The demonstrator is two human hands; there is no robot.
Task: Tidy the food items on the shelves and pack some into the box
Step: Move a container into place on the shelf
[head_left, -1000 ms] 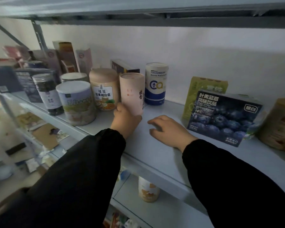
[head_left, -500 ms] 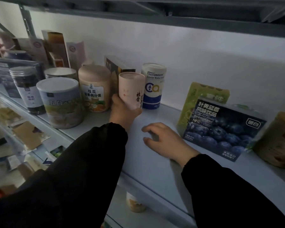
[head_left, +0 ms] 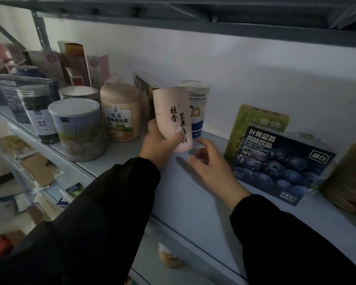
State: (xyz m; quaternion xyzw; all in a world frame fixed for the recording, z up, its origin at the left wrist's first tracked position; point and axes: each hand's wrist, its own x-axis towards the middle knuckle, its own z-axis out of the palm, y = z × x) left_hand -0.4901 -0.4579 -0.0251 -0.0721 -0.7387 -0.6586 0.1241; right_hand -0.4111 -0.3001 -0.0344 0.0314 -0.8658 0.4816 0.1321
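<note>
My left hand (head_left: 159, 141) grips a pale pink paper tube (head_left: 172, 114) with black Chinese lettering, lifted and tilted slightly above the grey shelf (head_left: 193, 194). My right hand (head_left: 211, 168) hovers just below and right of the tube's base, fingers spread and blurred, holding nothing. Right behind the tube stands a white-and-blue canister (head_left: 198, 112). A dark blueberry drink box (head_left: 280, 161) leans to the right of my right hand.
Left of the tube stand a beige tub (head_left: 120, 112), a silver-lidded tin (head_left: 78, 128), a dark jar (head_left: 38, 112) and upright cartons (head_left: 76, 62). A green box (head_left: 253, 124) and a tan tub (head_left: 349, 179) sit at right. Lower shelves hold packets (head_left: 39, 169) and a jar (head_left: 169, 257).
My left hand has lifted the pink tube off the shelf and turned its lettering toward me. My right hand rose from the shelf toward the tube's base.
</note>
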